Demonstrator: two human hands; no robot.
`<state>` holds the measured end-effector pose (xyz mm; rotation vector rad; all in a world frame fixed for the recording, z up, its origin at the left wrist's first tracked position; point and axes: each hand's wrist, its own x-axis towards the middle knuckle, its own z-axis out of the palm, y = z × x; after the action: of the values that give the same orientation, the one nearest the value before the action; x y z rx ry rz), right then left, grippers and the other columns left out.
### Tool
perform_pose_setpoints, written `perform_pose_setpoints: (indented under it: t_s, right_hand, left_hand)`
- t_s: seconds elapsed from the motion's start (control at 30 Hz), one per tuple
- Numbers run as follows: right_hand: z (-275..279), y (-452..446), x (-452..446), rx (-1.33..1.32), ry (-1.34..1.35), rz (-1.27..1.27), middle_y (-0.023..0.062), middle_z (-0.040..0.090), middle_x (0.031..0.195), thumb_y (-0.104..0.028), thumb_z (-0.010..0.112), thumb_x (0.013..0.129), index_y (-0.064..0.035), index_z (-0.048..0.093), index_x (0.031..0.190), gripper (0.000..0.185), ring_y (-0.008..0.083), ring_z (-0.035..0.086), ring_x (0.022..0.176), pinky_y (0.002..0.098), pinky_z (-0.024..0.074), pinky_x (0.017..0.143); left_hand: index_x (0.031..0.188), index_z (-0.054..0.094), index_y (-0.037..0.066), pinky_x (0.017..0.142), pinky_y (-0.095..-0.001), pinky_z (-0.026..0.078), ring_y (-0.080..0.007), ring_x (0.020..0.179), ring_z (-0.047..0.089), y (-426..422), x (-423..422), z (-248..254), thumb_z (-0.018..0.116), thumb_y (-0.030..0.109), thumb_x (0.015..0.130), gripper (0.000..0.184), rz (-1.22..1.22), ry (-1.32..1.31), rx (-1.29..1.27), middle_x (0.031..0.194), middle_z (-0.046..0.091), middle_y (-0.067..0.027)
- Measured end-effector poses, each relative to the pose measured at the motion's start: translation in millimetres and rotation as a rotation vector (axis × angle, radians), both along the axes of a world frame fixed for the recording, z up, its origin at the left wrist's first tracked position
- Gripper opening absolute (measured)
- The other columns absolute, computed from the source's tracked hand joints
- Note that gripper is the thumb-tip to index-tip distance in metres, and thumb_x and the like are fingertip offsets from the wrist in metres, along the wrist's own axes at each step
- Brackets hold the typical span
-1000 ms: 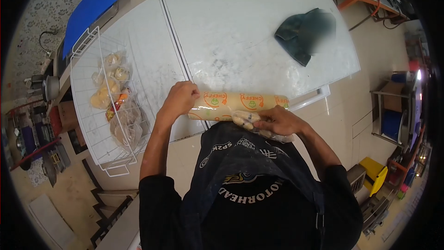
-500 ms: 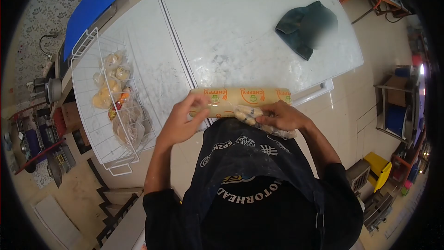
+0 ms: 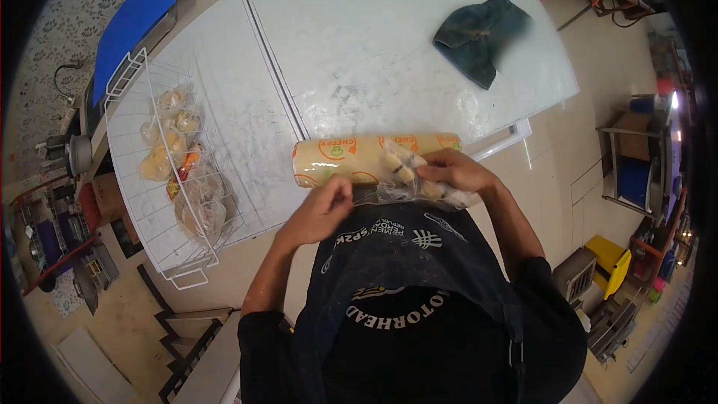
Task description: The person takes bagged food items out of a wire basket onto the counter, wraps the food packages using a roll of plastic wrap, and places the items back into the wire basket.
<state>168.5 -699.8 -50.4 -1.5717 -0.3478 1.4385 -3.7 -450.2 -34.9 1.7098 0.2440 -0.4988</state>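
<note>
A roll of cling film (image 3: pixel 329 151), printed with orange "CHEFFY" lettering, lies along the front edge of the white table. My right hand (image 3: pixel 458 173) is closed round a clear plastic-wrapped packet of pale food pieces (image 3: pixel 402 161), held over the right part of the roll. Below those fingers, more plastic-wrapped pale pieces (image 3: pixel 434 193) hang against the apron. My left hand (image 3: pixel 323 209) is just below the roll's left part, its fingers curled together. Whether film is pinched in them I cannot make out.
On the left of the white table (image 3: pixel 351 37) stands a white wire basket (image 3: pixel 153 243) with several bagged pale items (image 3: pixel 176 135). A dark green cloth (image 3: pixel 475 41) lies at the far right. A blue panel (image 3: pixel 134 30) is beyond the basket; shelves (image 3: pixel 636 150) stand to the right.
My left hand came off the roll, down towards the apron, and its spread fingers curled in. My right hand tilted the packet more upright. The view shifted slightly.
</note>
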Motion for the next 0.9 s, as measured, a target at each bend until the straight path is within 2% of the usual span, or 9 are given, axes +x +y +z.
perform_pose_setpoints:
  t_s: [0.13, 0.17, 0.27, 0.37, 0.47, 0.67, 0.77, 0.87, 0.9]
  right_hand:
    - [12.7, 12.9, 21.4, -0.161, -0.012, 0.125, 0.0025, 0.065, 0.088, -0.047, 0.059, 0.089, -0.001, 0.07, 0.097, 0.048, 0.0099, 0.055, 0.081, 0.0263, 0.0422, 0.077]
    - [11.8, 15.3, 26.2, -0.144, 0.011, 0.117, 0.0031, 0.065, 0.089, -0.048, 0.059, 0.089, -0.0008, 0.07, 0.096, 0.049, 0.0102, 0.056, 0.081, 0.0267, 0.0424, 0.077]
    - [14.7, 23.9, 34.8, -0.165, 0.022, 0.149, 0.0037, 0.065, 0.089, -0.049, 0.058, 0.089, -0.0003, 0.07, 0.094, 0.05, 0.0111, 0.056, 0.082, 0.0273, 0.0426, 0.078]
    - [7.5, 37.2, 36.5, -0.13, 0.022, 0.182, 0.0033, 0.064, 0.088, -0.05, 0.056, 0.09, -0.0007, 0.069, 0.092, 0.051, 0.0116, 0.055, 0.082, 0.0277, 0.0428, 0.077]
    - [-18.7, 55.5, 28.7, 0.015, -0.013, 0.298, 0.0018, 0.063, 0.084, -0.051, 0.053, 0.092, -0.0026, 0.069, 0.089, 0.051, 0.0115, 0.053, 0.076, 0.0286, 0.0429, 0.073]
    - [-11.8, 101.7, 28.8, 0.019, -0.226, 0.857, 0.0083, 0.062, 0.071, -0.048, 0.05, 0.092, -0.0006, 0.067, 0.084, 0.051, 0.0213, 0.058, 0.07, 0.033, 0.046, 0.069]
    - [27.5, 110.0, 17.1, -0.198, -0.761, 0.889, 0.0163, 0.066, 0.078, -0.042, 0.054, 0.087, -0.0008, 0.069, 0.085, 0.044, 0.0286, 0.064, 0.079, 0.0344, 0.0493, 0.073]
    - [49.9, 97.9, 16.0, -0.095, -1.254, 0.626, 0.0218, 0.065, 0.074, -0.037, 0.063, 0.08, -0.0009, 0.069, 0.074, 0.037, 0.0365, 0.065, 0.072, 0.044, 0.0506, 0.07]
    - [58.6, 91.6, 21.3, -0.071, -1.061, 0.568, 0.0226, 0.065, 0.083, -0.038, 0.065, 0.078, -0.0017, 0.068, 0.084, 0.037, 0.0367, 0.064, 0.081, 0.0448, 0.0495, 0.076]
  left_hand:
    - [0.104, 0.053, 0.004, 0.073, -0.0331, 0.047, -0.0212, 0.08, 0.058, -23.2, 22.4, 10.1, 0.063, 0.005, 0.078, 0.028, -0.206, -0.268, 0.51, 0.085, 0.056, -0.0101]
    - [0.098, 0.059, 0.003, 0.069, -0.0375, 0.048, -0.0278, 0.077, 0.058, -20.8, 21.9, -11.1, 0.064, 0.004, 0.074, 0.024, -0.244, -0.461, 0.544, 0.079, 0.056, -0.0117]
    - [0.082, 0.063, 0.002, 0.064, -0.0393, 0.049, -0.0279, 0.079, 0.062, -23.7, 37.2, -0.4, 0.066, 0.004, 0.071, 0.012, -0.487, -0.464, 0.738, 0.084, 0.06, -0.0098]
    - [0.077, 0.067, 0.005, 0.054, -0.0376, 0.047, -0.0256, 0.065, 0.06, -14.7, 37.0, -5.9, 0.068, 0.006, 0.068, 0.009, -0.284, -0.876, 0.683, 0.077, 0.058, -0.0053]
    - [0.075, 0.066, 0.007, 0.053, -0.0322, 0.046, -0.0233, 0.067, 0.06, -17.0, 28.3, -15.1, 0.071, 0.01, 0.066, 0.01, -0.035, -0.976, 0.648, 0.081, 0.059, -0.0052]
    - [0.079, 0.064, 0.003, 0.082, -0.0375, 0.046, -0.0305, 0.082, 0.062, -24.6, 35.4, 11.5, 0.069, 0.009, 0.071, 0.011, 0.101, -1.011, 0.872, 0.093, 0.063, -0.0098]
    - [0.079, 0.061, 0.002, 0.085, -0.042, 0.042, -0.0315, 0.081, 0.062, -23.7, 34.7, -27.7, 0.062, 0.003, 0.075, 0.005, 0.158, -1.045, 0.652, 0.089, 0.063, -0.0111]
    - [0.078, 0.058, 0.002, 0.078, -0.0431, 0.043, -0.031, 0.076, 0.061, -30.7, 31.9, -41.1, 0.056, 0.0, 0.076, 0.003, 0.317, -0.865, 0.567, 0.08, 0.062, -0.0132]
    - [0.077, 0.057, 0.002, 0.075, -0.0425, 0.043, -0.0312, 0.073, 0.06, -32.4, 34.3, -42.7, 0.056, 0.0, 0.078, 0.002, 0.374, -0.823, 0.571, 0.077, 0.061, -0.0136]
